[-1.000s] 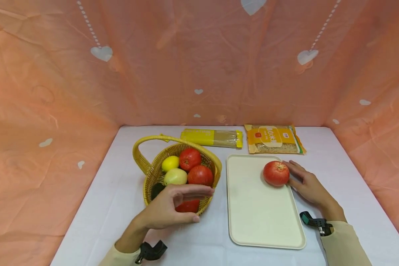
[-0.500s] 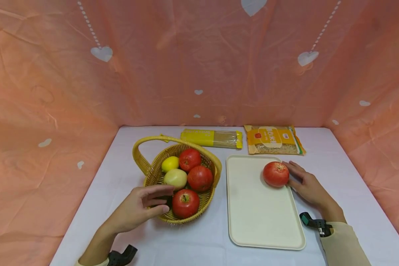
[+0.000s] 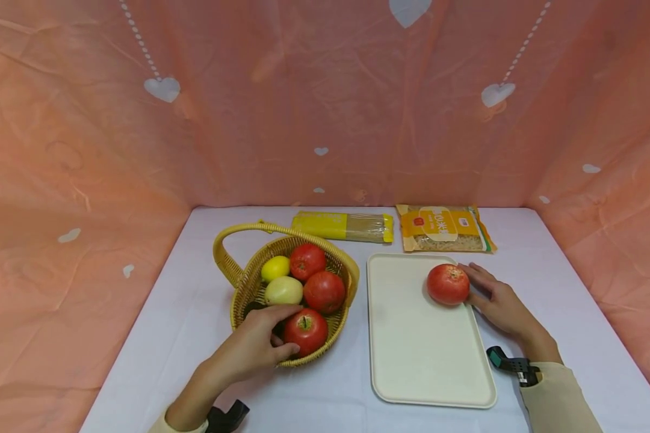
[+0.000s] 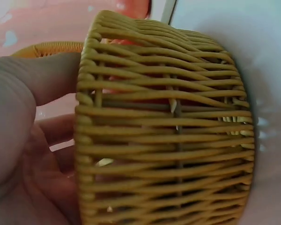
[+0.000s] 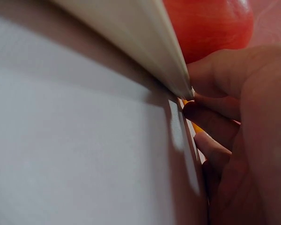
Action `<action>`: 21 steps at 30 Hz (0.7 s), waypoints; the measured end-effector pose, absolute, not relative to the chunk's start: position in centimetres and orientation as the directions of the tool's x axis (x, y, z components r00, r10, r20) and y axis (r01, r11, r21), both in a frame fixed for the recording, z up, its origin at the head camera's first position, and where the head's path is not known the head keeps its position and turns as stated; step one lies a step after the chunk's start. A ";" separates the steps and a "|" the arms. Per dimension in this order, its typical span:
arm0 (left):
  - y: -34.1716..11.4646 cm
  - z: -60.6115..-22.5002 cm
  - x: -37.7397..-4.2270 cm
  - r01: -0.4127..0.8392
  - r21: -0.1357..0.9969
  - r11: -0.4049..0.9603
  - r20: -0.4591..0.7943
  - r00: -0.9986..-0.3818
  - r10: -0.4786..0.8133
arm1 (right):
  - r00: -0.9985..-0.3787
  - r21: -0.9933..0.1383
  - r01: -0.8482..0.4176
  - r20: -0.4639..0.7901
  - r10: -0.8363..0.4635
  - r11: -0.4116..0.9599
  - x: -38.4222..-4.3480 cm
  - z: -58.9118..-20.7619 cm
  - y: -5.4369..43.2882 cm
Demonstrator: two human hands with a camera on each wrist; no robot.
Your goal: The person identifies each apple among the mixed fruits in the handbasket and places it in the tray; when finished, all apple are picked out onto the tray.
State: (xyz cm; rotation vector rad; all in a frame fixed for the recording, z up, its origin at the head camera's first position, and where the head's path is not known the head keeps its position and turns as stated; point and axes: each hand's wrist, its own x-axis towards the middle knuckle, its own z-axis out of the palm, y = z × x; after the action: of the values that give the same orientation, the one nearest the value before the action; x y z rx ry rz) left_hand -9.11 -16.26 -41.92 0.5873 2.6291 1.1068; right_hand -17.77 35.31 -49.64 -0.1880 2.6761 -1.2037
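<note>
My left hand reaches over the near rim of the yellow wicker basket. Its thumb and fingers close round the left side of a red apple there. In the left wrist view the basket's woven side hides the apple's lower part and some of the fingers. On the cream tray sits another red apple, near the far right corner. My right hand rests at the tray's right edge, with loose fingers touching that apple's side.
Two more red apples, a yellow lemon, a pale green fruit and a partly hidden dark one lie in the basket. Behind stand a noodle packet and an orange grain bag. A patterned curtain encloses the table.
My left hand first drew back leftward from over the basket, then came in right again, round the near apple. The right hand and the tray's apple have stayed in place.
</note>
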 end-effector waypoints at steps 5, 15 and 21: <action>-15.5 -41.7 -9.2 0.351 0.635 0.688 -0.023 -0.882 0.471 | -0.972 -0.742 -0.035 -0.130 -0.195 0.669 -17.9 -49.5 35.2; -14.4 -42.0 -9.4 0.336 0.622 0.708 -0.063 -0.879 0.472 | -0.972 -0.740 -0.043 -0.124 -0.198 0.672 -17.5 -49.6 35.1; -14.4 -42.4 -9.5 0.228 0.669 0.707 -0.117 -0.907 0.404 | -0.973 -0.739 -0.051 -0.116 -0.202 0.671 -17.6 -49.7 35.1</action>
State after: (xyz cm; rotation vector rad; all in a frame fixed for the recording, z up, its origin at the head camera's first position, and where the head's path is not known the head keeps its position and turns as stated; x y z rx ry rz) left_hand -9.47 -14.37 -42.40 0.5024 2.6606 0.9922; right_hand -17.60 35.08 -49.65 -0.2061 2.6967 -1.1845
